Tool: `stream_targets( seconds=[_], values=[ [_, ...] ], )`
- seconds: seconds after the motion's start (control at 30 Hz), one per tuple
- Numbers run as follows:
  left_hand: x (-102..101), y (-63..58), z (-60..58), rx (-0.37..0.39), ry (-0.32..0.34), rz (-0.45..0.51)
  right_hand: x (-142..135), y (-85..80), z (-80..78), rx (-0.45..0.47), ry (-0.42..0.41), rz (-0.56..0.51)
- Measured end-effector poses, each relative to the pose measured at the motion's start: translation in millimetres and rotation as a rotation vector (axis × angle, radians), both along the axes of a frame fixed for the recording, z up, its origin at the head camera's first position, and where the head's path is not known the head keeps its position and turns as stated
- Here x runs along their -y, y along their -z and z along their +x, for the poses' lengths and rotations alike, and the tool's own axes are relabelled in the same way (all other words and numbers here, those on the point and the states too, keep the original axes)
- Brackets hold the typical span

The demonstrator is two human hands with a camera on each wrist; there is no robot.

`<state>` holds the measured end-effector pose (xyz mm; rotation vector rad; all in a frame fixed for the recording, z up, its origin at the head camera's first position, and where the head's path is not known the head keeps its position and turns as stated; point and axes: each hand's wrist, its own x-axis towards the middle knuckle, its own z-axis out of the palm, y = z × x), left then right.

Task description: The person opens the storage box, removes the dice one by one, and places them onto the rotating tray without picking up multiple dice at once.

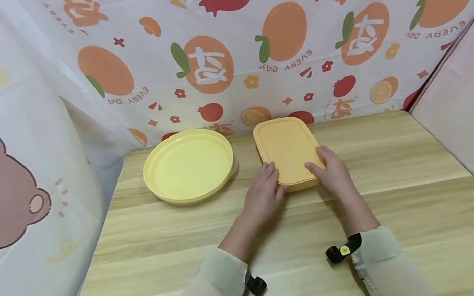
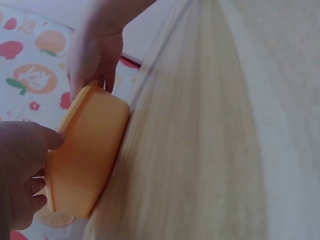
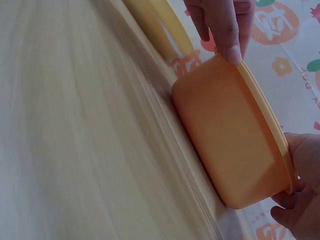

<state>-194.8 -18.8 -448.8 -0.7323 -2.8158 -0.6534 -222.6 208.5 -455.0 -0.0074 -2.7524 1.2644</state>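
An orange lunch box [image 1: 290,151] with a rounded rectangular lid sits on the table, its base on the wood. My left hand [image 1: 264,193] holds its front left corner, fingers along the left edge and thumb at the front rim. At the front right, my right hand [image 1: 332,170] grips the rim, thumb over the lid and fingers down the side. In the left wrist view, the left thumb lies at the rim of the box [image 2: 87,155]. The right wrist view shows the right fingers [image 3: 285,212] curled under the rim.
Left of the box stands a round yellow tray [image 1: 191,168] with a raised rim, near the back edge of the wooden table [image 1: 144,266]. A fruit-print cloth [image 1: 243,38] hangs behind the table, and a bear-print cloth [image 1: 30,284] hangs at the left.
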Motion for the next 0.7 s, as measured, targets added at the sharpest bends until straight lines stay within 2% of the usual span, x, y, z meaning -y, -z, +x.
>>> stream_targets(
  seconds=[0.27, 0.5, 0.6, 0.7],
  values=[
    [12, 4.3, -2.9, 0.079, -0.048, 0.087, 16, 1.5, -5.5, -0.001, -0.027, 0.02],
    [19, 7.5, -8.6, 0.061, -0.047, 0.141, 22, -0.3, -2.1, 0.007, -0.074, 0.058],
    [21, 7.8, -10.1, 0.064, -0.048, 0.16, 25, -4.0, -0.3, -0.052, -0.096, 0.109],
    [22, 7.9, -11.4, 0.077, -0.07, 0.185, 31, -10.0, 1.8, -0.165, -0.138, 0.167]
  ],
)
